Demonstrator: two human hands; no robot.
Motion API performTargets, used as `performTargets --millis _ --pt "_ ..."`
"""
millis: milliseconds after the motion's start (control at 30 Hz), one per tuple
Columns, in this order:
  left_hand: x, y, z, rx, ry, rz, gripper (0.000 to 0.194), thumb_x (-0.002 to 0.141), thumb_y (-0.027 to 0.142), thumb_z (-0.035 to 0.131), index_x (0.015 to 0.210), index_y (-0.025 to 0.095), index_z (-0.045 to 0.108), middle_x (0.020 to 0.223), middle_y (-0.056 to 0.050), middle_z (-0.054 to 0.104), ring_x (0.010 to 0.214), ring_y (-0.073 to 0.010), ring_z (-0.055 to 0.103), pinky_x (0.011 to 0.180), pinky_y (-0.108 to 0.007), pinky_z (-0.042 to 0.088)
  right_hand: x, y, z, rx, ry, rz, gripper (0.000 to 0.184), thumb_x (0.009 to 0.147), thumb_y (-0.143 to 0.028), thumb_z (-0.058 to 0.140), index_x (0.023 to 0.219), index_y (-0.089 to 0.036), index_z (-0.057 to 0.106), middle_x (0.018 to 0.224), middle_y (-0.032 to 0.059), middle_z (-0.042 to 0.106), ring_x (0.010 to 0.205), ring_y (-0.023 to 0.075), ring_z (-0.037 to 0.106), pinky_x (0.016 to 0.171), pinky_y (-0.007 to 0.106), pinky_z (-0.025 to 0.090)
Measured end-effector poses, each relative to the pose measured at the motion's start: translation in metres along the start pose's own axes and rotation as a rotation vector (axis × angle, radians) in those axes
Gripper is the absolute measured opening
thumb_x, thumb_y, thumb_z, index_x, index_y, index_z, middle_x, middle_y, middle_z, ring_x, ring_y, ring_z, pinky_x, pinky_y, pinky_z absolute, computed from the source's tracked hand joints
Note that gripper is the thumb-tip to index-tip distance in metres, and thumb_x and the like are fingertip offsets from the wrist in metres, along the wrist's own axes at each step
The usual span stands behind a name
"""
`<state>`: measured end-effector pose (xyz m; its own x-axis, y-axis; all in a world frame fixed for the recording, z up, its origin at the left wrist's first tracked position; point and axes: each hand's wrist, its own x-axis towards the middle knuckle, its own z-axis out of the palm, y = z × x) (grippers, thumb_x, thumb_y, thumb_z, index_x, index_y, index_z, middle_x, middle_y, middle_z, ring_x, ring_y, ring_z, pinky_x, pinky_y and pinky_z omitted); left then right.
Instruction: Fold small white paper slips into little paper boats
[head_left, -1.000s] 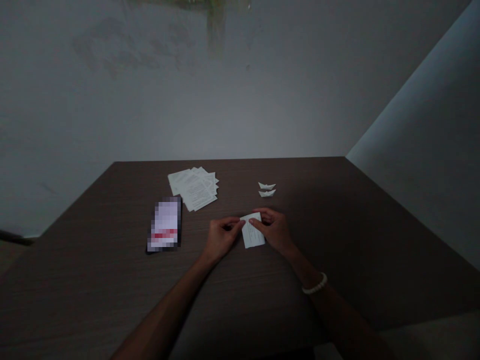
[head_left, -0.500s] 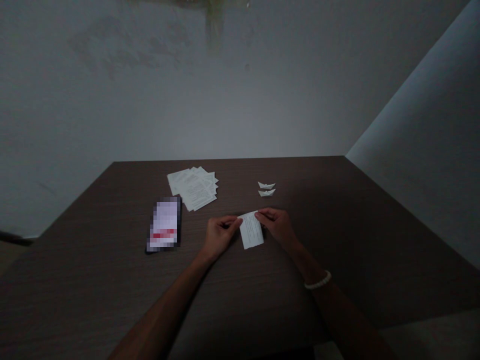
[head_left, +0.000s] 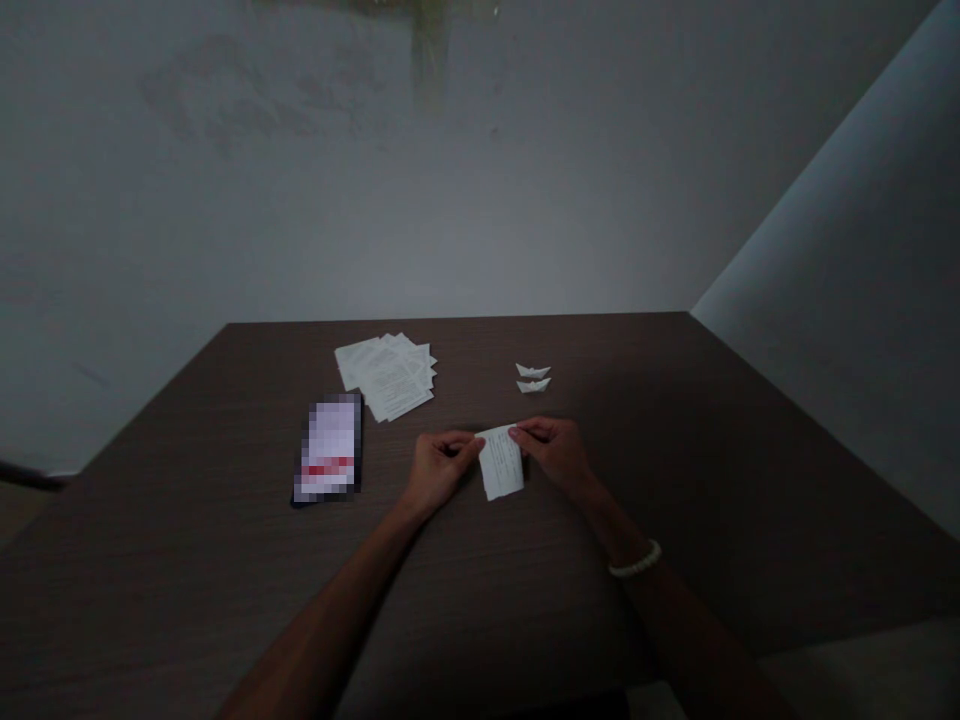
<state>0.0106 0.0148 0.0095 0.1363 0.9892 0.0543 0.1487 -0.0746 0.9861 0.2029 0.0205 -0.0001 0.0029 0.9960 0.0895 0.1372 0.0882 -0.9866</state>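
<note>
A small sheet of printed paper (head_left: 501, 467) is stretched between my two hands near the middle of the table. My left hand (head_left: 441, 465) pinches its upper left corner between thumb and fingers. At the upper right corner, my right hand (head_left: 555, 452) pinches the same sheet; a beaded bracelet circles that wrist. The sheet's lower edge hangs free toward me and looks slightly uneven. Beyond my right hand lie two small folded paper boats (head_left: 533, 385), one behind the other.
A fanned pile of printed paper sheets (head_left: 390, 375) lies at the back left of the brown table (head_left: 465, 610). Nearer me is a phone (head_left: 328, 450) with a blurred screen. A pale wall (head_left: 480, 220) stands behind the table, another at the right.
The lower part of the sheet has shifted slightly to the left and its lower edge has tilted. Both hands keep their pinch in nearly the same place.
</note>
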Motion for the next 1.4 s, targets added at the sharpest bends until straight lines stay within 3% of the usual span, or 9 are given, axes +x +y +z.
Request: performTargets --millis 400,600,833,1167,1400 --pt "0.001 -0.003 -0.001 -0.017 -0.030 -0.002 0.028 0.077 0.038 0.069 0.080 0.011 0.075 0.071 -0.006 0.073 0.058 -0.0139 0.062 0.053 -0.022 0.044 -0.001 -0.005 0.001 0.010 -0.010 -0.015 0.019 0.074 -0.034 0.070 0.077 -0.016 0.073 0.076 0.0071 0.075 0.068 0.0208 0.071 0.059 0.027 0.053" --pt "0.001 -0.006 0.000 0.073 0.027 0.092 0.022 0.078 0.034 0.069 0.082 0.014 0.075 0.076 -0.005 0.073 0.065 -0.0144 0.063 0.060 -0.022 0.046 -0.001 -0.004 -0.001 -0.067 -0.029 -0.045 0.016 0.074 -0.032 0.070 0.075 -0.016 0.073 0.077 0.0072 0.075 0.071 0.0219 0.072 0.061 0.028 0.054" --pt "0.003 -0.010 0.000 0.132 0.078 0.071 0.021 0.078 0.034 0.068 0.079 0.014 0.075 0.077 -0.005 0.074 0.068 -0.0163 0.065 0.063 -0.024 0.049 0.000 0.000 -0.001 -0.042 -0.081 0.002 0.020 0.074 -0.033 0.069 0.085 -0.016 0.071 0.084 0.0074 0.076 0.077 0.0221 0.072 0.067 0.030 0.056" --pt "0.006 -0.010 -0.003 0.172 0.034 0.058 0.021 0.078 0.032 0.066 0.084 0.013 0.074 0.077 -0.005 0.074 0.069 -0.0175 0.067 0.063 -0.024 0.050 -0.002 0.000 -0.002 -0.225 -0.058 -0.063 0.021 0.077 -0.027 0.066 0.094 -0.015 0.067 0.071 0.0042 0.074 0.065 0.0183 0.070 0.061 0.027 0.052" --pt "0.005 -0.007 -0.003 0.090 0.023 0.025 0.031 0.075 0.035 0.071 0.095 0.012 0.072 0.072 -0.004 0.072 0.065 -0.0158 0.064 0.062 -0.024 0.049 0.000 0.003 -0.002 -0.149 0.021 -0.077 0.023 0.075 -0.032 0.068 0.092 -0.016 0.067 0.071 0.0048 0.074 0.065 0.0194 0.070 0.058 0.026 0.052"
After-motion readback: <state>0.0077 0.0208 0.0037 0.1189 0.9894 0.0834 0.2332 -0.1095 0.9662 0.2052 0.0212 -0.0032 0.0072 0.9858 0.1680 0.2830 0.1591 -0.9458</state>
